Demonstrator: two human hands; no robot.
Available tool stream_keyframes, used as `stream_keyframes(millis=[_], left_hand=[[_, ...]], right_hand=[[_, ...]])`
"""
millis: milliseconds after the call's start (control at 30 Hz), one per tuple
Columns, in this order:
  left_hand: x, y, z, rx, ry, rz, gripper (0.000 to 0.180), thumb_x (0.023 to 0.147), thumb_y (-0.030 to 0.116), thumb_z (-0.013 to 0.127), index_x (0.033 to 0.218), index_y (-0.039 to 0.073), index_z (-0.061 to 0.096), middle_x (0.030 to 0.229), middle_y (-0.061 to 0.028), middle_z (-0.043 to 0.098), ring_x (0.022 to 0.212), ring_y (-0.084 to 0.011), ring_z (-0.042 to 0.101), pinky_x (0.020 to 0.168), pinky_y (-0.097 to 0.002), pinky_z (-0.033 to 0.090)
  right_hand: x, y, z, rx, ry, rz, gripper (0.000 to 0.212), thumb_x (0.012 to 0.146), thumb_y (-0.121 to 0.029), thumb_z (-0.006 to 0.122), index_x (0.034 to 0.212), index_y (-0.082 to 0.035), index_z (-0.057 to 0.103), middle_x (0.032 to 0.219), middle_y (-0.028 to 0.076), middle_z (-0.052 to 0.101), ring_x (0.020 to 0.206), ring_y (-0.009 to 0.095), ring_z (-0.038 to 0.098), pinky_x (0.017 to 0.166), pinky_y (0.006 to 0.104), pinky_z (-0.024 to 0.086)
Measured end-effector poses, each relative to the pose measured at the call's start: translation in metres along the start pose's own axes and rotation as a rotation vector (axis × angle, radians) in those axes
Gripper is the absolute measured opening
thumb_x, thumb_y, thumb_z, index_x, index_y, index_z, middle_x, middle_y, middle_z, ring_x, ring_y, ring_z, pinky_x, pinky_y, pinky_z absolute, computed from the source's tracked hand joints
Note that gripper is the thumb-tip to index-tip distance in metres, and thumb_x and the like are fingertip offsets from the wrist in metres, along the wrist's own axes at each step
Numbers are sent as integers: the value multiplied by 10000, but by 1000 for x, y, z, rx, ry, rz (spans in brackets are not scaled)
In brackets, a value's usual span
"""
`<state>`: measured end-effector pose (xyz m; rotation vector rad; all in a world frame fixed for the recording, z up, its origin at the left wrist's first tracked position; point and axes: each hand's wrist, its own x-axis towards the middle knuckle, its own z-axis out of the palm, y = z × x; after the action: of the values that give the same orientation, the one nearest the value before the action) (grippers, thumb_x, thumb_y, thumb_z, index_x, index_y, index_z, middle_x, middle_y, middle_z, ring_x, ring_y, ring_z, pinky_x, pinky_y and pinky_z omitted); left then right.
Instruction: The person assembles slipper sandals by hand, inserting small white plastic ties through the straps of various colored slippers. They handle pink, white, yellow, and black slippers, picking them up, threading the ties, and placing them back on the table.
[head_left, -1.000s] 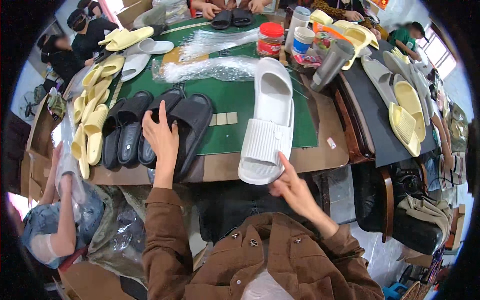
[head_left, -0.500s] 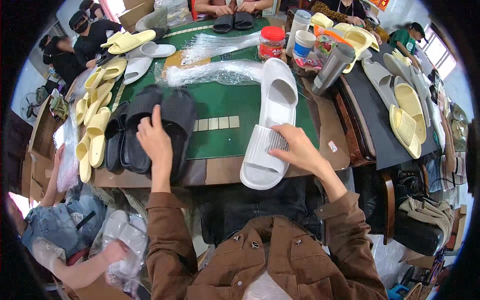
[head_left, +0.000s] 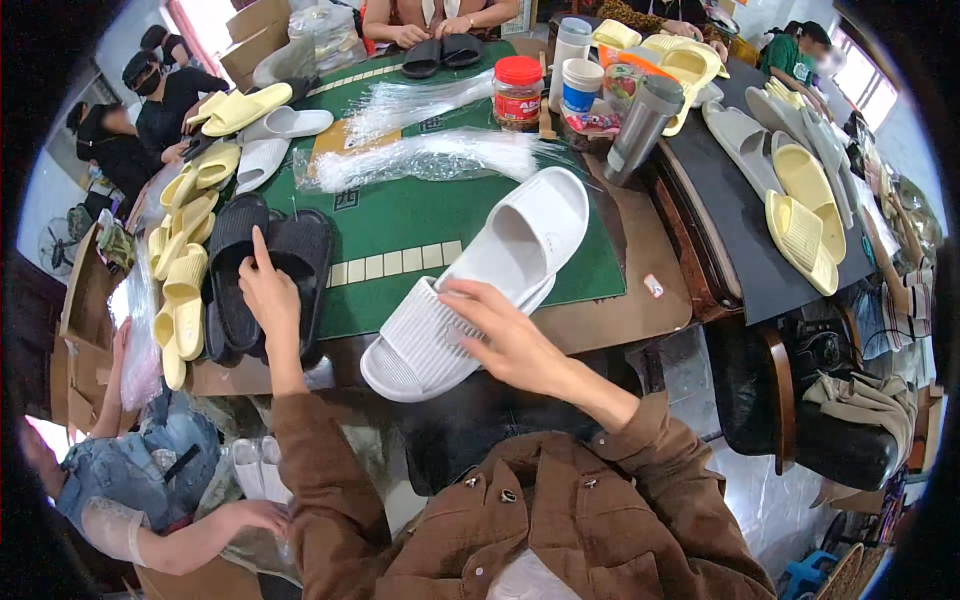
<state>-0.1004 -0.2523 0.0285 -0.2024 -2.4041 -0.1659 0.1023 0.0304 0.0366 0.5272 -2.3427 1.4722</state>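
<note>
A white ribbed-strap slide slipper (head_left: 545, 220) lies tilted across the near table edge, its toe overhanging. A second light sole shows beneath it. My right hand (head_left: 515, 345) grips it at the strap, fingers over the ribs and thumb apart from them. To the left, black slide slippers (head_left: 305, 245) lie side by side and partly overlapping at the table's edge. My left hand (head_left: 268, 297) is over them, index finger stretched onto a black strap and the other fingers loosely bent, holding nothing that I can see.
Yellow slides (head_left: 185, 300) line the left edge. Bundled clear plastic bags (head_left: 430, 160) lie across the green mat (head_left: 400, 225). A red-lidded jar (head_left: 518, 95) and steel tumbler (head_left: 645, 130) stand behind. More slides (head_left: 805, 220) cover the right-hand table. Co-workers sit around; one's arm (head_left: 210, 530) is low left.
The white slide has swung round, its toe moving left and nearer, with my right hand on it. The black slides and my left hand have shifted left.
</note>
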Motion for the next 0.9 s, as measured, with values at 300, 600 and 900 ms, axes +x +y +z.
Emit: stream_keyframes(millis=[300,600,900], left_hand=[[-97,163,-98,-546,-407,243,631,882,362,564,1401,61,368,1397,-246,343,1299,-407,327,1073,-522,243],[-80,136,-51,-615,-327,442,782,711,175,600,1426,56,306,1398,-213,338,1331,-424,273,1085,-590,202],[-86,113,-53,-508,-430,222,705,714,-68,480,1386,114,375,1448,-138,335,1372,-399,232,1088,-611,160]], right_hand=[[16,46,-70,-661,528,139,808,694,-289,772,1392,-134,395,1316,217,434,1230,395,400,1025,494,302],[-14,59,-139,-690,564,227,829,664,-151,691,1418,-112,349,1317,214,395,1238,378,360,1062,474,270],[-33,37,-146,-506,-135,157,771,582,87,550,1332,-74,468,1383,190,389,1333,358,325,1130,395,256]])
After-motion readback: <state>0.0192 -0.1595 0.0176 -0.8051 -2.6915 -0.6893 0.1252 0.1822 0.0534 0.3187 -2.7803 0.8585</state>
